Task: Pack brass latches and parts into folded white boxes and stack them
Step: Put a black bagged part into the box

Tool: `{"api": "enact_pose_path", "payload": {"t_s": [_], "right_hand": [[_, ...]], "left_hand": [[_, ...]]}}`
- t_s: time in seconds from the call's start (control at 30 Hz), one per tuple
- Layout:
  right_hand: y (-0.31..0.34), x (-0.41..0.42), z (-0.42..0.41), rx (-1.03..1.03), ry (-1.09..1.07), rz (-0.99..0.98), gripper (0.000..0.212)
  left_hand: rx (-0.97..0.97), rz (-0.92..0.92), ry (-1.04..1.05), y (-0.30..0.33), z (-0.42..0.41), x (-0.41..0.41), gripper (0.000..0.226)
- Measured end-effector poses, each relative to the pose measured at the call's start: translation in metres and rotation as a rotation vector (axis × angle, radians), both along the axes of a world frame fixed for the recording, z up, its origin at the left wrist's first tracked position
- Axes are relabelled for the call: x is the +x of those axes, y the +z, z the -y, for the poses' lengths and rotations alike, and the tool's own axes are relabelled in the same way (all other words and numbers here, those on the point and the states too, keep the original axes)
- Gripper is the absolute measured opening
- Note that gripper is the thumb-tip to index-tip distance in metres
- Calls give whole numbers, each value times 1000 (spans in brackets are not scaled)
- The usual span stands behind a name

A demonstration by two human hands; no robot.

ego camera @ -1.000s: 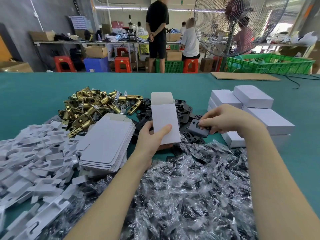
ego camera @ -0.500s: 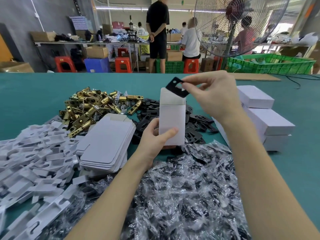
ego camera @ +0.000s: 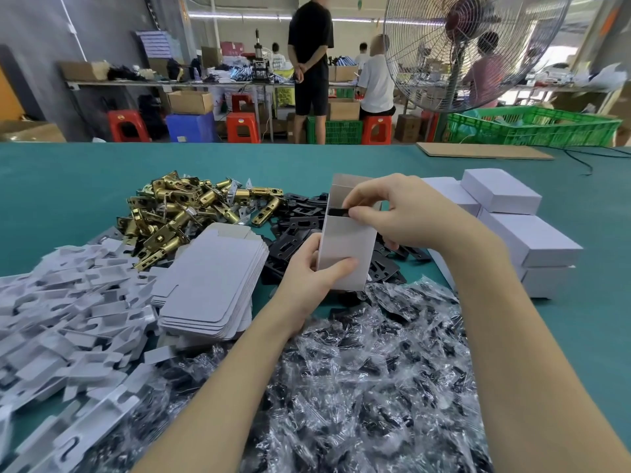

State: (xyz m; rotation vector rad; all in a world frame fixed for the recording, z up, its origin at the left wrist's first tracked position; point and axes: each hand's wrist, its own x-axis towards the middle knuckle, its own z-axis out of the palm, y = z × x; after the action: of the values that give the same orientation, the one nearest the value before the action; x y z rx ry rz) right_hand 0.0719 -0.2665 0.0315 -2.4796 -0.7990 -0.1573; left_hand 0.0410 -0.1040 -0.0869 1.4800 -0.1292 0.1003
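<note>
Head view: the left hand [ego camera: 309, 268] grips an upright white box [ego camera: 346, 249] near the table's [ego camera: 68, 179] middle, its top flap open. The right hand [ego camera: 406, 213] pinches a black plate [ego camera: 338, 212] at the box's mouth. Brass latches [ego camera: 177, 213] are heaped toward the far left; closed boxes [ego camera: 532, 240] are stacked by the right edge.

Two bare forearms were in view, no sleeves reaching them; left hand [ego camera: 309, 268] and right hand [ego camera: 406, 213] ungloved; no rings, watch or wristbands showed.
</note>
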Motion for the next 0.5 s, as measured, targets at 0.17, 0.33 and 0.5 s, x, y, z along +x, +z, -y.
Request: {"api": "enact_pose_path", "payload": {"t_s": [0.17,0.33,0.5], "right_hand": [[1,-1,3,28,1,-27,16],[-1,1,1,-37,-97,48,20],[-17,11,-3,178,-298,115,19]], "left_hand": [[-7,20,-22,1,0,-1,44],[26,-5,-3,1,1,0,37],[16,-73,14,3,0,0,30]]}}
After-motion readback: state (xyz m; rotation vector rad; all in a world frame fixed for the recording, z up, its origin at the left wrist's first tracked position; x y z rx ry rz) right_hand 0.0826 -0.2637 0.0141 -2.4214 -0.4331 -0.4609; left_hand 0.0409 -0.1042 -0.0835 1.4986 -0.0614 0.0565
